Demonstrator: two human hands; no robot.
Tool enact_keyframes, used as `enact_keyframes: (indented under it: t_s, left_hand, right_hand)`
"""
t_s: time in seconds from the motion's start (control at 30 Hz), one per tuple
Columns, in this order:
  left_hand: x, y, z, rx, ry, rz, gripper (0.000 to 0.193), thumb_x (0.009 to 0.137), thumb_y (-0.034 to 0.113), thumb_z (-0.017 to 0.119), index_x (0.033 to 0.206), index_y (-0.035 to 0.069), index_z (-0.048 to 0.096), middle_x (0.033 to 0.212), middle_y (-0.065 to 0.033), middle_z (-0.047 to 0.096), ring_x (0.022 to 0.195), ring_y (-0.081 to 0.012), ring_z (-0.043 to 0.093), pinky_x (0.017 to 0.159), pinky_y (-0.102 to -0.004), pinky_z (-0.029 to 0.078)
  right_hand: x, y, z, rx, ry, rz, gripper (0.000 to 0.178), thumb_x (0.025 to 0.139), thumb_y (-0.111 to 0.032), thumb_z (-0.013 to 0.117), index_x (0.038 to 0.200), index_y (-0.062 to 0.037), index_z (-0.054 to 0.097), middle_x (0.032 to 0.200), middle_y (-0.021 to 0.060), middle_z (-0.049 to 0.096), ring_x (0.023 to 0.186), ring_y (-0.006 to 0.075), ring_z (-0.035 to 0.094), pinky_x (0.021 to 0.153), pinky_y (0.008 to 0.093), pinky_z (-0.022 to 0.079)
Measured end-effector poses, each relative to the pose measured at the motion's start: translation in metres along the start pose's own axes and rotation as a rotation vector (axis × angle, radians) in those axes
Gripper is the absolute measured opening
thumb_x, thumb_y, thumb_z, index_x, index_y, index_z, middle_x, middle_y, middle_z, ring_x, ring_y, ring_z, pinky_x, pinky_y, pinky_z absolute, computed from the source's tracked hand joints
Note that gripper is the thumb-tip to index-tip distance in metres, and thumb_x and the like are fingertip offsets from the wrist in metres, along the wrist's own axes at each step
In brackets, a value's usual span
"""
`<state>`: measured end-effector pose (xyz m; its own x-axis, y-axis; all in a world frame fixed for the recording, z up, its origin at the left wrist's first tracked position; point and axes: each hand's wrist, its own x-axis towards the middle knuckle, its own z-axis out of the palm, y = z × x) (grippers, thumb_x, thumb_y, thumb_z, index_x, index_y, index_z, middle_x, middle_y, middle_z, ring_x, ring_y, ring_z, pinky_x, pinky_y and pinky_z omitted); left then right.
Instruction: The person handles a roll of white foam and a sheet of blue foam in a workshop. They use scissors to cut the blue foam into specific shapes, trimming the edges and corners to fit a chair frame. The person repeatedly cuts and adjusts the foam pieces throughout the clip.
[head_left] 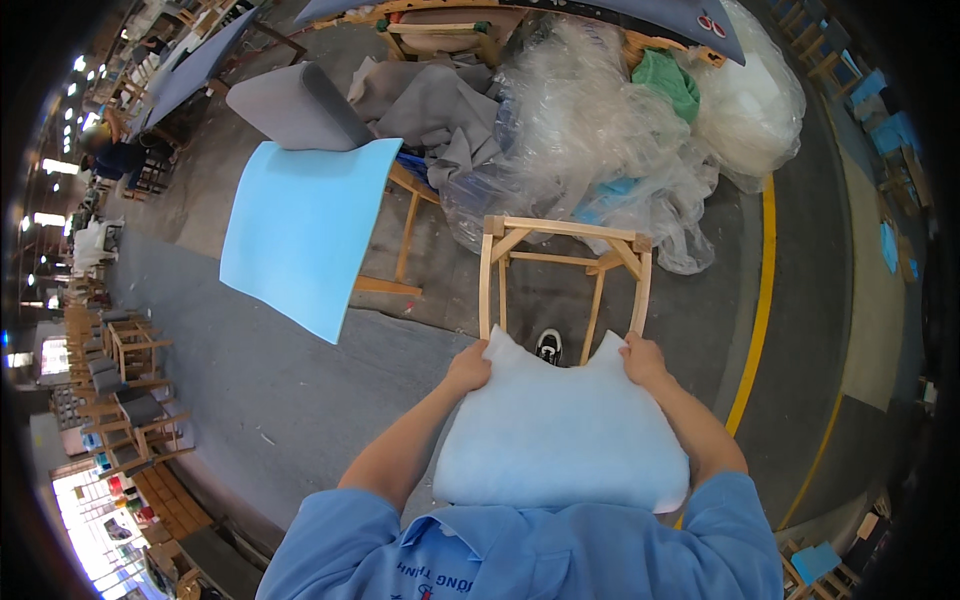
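Observation:
A pale blue-white foam pad with a curved notch between two pointed corners spans the space in front of my body. My left hand grips its left far corner, and my right hand grips the right far corner. Fingertips of both hands are partly hidden by the pad and the wood. Just beyond the pad stands a bare wooden chair frame with an open seat and corner braces. The pad's far corners overlap the near part of this frame, and whether they touch it I cannot tell.
Left of the frame, a light blue foam sheet lies over a wooden stand beside a grey cushion. Clear plastic wrap and grey cloth are heaped ahead. A dark shoe shows through the frame. A yellow floor line runs at right.

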<state>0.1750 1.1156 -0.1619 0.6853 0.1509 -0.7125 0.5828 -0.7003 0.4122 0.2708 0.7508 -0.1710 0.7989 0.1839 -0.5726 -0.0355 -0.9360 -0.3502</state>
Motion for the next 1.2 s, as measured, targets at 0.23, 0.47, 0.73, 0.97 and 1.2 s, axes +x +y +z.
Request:
enact_keyframes:
  t_s: [0.23,0.47,0.73,0.97,1.2]
  left_hand:
    - [-0.005,0.011,-0.015,0.202,-0.131,-0.088,0.040,0.088,0.012,0.058,0.128,0.013,0.057,0.124,-0.0193,0.069,0.122,-0.0379,0.063,0.102,-0.0483,0.049]
    - [0.000,0.045,-0.054,0.496,-0.049,0.095,0.038,0.094,0.022,0.062,0.130,0.010,0.057,0.121,-0.0164,0.069,0.120,-0.0377,0.064,0.101,-0.0462,0.050]
    - [-0.029,0.059,-0.015,0.192,-0.836,0.519,0.066,0.108,0.053,0.038,0.162,0.016,0.032,0.164,-0.0156,0.037,0.149,-0.0308,0.038,0.124,-0.0383,0.028]
    - [-0.006,0.053,-0.007,0.121,-0.924,0.123,0.059,0.109,0.053,0.032,0.161,0.024,0.037,0.167,-0.0109,0.033,0.153,-0.0284,0.032,0.127,-0.0376,0.022]
    - [0.017,0.012,-0.002,-0.369,-0.598,0.237,0.047,0.108,0.037,0.052,0.144,0.009,0.060,0.137,-0.0103,0.066,0.125,-0.0193,0.061,0.111,-0.0324,0.044]
  right_hand:
    - [-0.030,0.002,0.001,-0.052,-0.096,-0.046,0.029,0.094,-0.028,0.070,0.110,-0.0094,0.054,0.096,0.0223,0.070,0.095,0.0426,0.069,0.082,0.0525,0.052]
    - [-0.013,-0.010,-0.042,-0.243,-0.176,-0.056,0.041,0.092,-0.040,0.073,0.117,-0.0098,0.060,0.110,0.0210,0.068,0.106,0.0390,0.067,0.089,0.0495,0.053]
    - [-0.033,-0.086,-0.034,0.263,-0.932,-0.623,0.064,0.108,-0.054,0.039,0.157,-0.0122,0.044,0.158,0.0144,0.047,0.147,0.0308,0.043,0.121,0.0385,0.033]
    - [-0.018,-0.043,0.014,0.263,-0.954,-0.345,0.062,0.108,-0.055,0.037,0.158,-0.0181,0.043,0.157,0.0157,0.048,0.146,0.0300,0.043,0.121,0.0371,0.031]
    - [0.001,-0.025,0.015,0.596,-0.645,-0.198,0.039,0.105,-0.032,0.061,0.138,-0.0118,0.067,0.130,0.0074,0.071,0.119,0.0165,0.063,0.104,0.0315,0.048]
